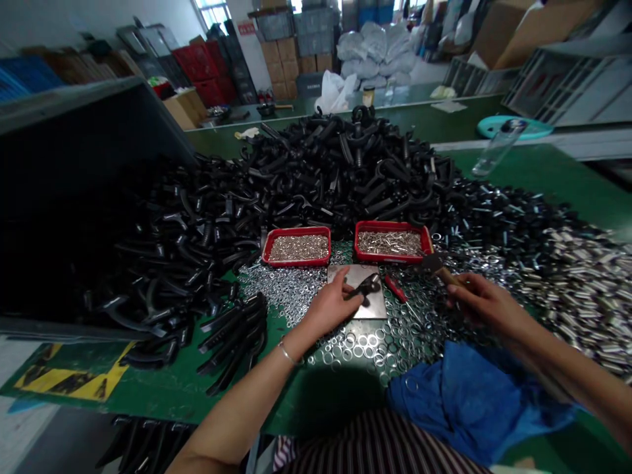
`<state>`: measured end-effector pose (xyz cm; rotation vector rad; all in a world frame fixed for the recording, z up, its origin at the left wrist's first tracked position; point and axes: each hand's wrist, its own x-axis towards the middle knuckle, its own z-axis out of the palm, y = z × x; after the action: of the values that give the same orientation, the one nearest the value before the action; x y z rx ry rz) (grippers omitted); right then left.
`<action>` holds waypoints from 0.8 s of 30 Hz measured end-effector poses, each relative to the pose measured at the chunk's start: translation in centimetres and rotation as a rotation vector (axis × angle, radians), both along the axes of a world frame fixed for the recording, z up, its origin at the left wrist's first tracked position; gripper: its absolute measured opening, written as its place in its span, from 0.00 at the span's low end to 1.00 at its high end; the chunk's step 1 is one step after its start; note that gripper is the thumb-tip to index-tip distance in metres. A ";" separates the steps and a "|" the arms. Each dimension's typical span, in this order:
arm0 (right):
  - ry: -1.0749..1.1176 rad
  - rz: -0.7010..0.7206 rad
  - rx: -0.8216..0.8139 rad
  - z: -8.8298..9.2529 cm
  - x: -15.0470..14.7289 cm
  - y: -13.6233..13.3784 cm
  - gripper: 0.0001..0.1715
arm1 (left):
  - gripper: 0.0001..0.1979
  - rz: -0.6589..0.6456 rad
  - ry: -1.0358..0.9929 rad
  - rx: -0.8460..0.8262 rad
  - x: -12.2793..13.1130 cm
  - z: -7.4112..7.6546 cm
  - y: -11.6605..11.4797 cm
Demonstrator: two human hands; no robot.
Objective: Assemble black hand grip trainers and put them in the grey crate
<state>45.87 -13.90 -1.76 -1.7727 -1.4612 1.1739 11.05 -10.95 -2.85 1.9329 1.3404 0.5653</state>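
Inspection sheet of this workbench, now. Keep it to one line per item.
Surface: green bench top, with a yellow-and-black marking at the near left.
Job's things: heap of black moulded parts, steel plate, two red trays of small metal pieces, loose metal washers.
Clutter: red-handled pliers, blue cloth, clear bottle.
Hands: left hand touches a black part on the plate; right hand grips a wooden-handled hammer.
Cables: nothing seen.
Surroundings: cardboard boxes, white sacks, red crates.
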 end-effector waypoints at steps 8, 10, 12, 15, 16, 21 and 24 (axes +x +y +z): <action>-0.662 0.223 0.554 1.0 -0.9 2.5 0.17 | 0.19 0.116 0.125 0.179 -1.1 -2.3 0.4; -0.624 0.346 0.427 0.1 -4.5 2.5 0.17 | 0.20 0.096 0.139 0.225 -0.7 -2.7 0.0; -0.699 0.371 0.303 -1.0 -7.8 2.5 0.18 | 0.26 0.063 0.150 0.281 -0.1 -2.8 0.0; -0.851 0.329 0.239 -2.0 -10.2 2.8 0.18 | 0.28 -0.022 0.179 0.288 0.7 -2.3 0.4; -0.871 0.329 0.239 -2.0 -10.3 2.9 0.18 | 0.26 -0.031 0.199 0.276 0.8 -2.2 0.5; -0.720 0.323 0.293 -0.5 -8.7 3.4 0.16 | 0.20 0.073 0.323 0.263 0.4 -1.9 -0.3; -0.453 0.216 0.335 0.9 -8.9 4.1 0.17 | 0.20 0.091 0.325 0.261 0.0 -2.2 -1.0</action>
<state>36.97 -9.85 -0.91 -1.7405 -2.0168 0.5846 11.09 -11.92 -5.01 2.2580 1.6304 0.5051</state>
